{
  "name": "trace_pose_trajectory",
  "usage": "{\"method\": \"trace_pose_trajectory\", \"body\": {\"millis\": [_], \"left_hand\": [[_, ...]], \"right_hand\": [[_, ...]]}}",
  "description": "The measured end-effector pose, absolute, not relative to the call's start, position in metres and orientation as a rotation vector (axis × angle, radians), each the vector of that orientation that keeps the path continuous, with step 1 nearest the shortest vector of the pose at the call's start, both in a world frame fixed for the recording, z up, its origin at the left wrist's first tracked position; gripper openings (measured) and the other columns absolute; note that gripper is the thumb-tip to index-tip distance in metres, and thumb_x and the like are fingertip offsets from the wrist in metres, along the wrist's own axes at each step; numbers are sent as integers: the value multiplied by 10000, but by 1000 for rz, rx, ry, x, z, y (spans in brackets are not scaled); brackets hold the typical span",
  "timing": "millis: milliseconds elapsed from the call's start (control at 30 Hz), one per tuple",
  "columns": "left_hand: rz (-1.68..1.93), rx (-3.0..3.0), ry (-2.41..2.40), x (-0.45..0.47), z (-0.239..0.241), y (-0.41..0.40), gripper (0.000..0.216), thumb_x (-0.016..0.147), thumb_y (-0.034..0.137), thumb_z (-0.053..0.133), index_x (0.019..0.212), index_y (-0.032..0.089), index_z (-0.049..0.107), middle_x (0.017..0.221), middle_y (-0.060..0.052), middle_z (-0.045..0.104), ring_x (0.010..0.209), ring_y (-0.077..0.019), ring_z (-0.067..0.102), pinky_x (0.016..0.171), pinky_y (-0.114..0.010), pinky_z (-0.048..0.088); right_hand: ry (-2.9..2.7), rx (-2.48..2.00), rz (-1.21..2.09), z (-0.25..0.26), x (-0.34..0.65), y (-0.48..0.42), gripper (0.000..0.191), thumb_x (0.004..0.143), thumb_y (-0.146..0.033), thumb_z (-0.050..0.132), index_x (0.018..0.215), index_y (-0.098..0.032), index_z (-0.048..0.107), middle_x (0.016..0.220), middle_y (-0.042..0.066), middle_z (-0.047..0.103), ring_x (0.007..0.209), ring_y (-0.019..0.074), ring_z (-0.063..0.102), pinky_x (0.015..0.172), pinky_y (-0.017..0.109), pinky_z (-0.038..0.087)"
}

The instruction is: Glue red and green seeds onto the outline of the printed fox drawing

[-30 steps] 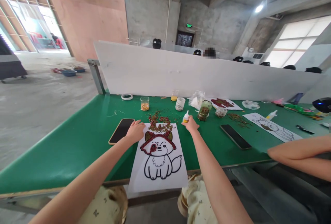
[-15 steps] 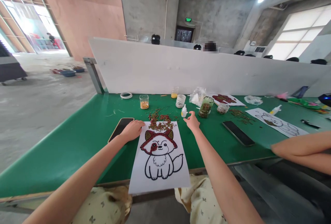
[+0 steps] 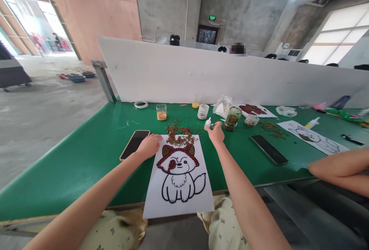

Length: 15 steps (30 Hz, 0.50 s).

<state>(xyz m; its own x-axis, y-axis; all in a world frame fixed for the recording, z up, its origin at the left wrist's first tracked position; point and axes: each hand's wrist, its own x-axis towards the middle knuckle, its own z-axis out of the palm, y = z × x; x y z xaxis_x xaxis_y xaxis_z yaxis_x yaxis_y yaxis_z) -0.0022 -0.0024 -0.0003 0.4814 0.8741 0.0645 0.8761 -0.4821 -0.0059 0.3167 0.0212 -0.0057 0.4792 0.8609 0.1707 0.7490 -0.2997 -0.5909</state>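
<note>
Left hand (image 3: pixel 148 146) flat on fox sheet's (image 3: pixel 178 182) corner, grip spread. Right hand (image 3: pixel 216 133) empty, grip spread, just beside upright glue bottle (image 3: pixel 207 122). Risk: a nudge topples it into loose beans (image 3: pixel 180 137); sheet overhangs tabletop (image 3: pixel 86 157) edge, could slip.

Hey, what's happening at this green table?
A person sits at a green table over a paper sheet with a fox drawing, its head partly filled with red and brown seeds. Their left hand rests on the sheet's top left corner, beside a phone. Their right hand is open by a small upright glue bottle; contact is unclear. Loose seeds lie heaped at the sheet's top edge. Another person's arm rests at the right.
</note>
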Motion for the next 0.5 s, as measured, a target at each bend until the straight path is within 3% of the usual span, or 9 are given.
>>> {"method": "trace_pose_trajectory", "body": {"millis": [133,500], "left_hand": [[-100,-2667,-1591,-1,0,-3,435,821,107,323,1090,137,663,1266,-84,617,1166,-245,549,1038,-401,392],[-104,-2662,-1608,-3,-3,-3,452,819,118,324,1146,137,636,1284,-77,607,1201,-232,534,1045,-366,395]], "right_hand": [[-1334,-2074,187,-6,314,27,657,808,-466,604,1325,-204,294,1243,122,585,1090,276,577,740,314,422],[-1346,-2019,209,-11,314,46,307,868,-363,535,1123,-202,479,1111,85,657,965,244,624,758,317,430]]}}
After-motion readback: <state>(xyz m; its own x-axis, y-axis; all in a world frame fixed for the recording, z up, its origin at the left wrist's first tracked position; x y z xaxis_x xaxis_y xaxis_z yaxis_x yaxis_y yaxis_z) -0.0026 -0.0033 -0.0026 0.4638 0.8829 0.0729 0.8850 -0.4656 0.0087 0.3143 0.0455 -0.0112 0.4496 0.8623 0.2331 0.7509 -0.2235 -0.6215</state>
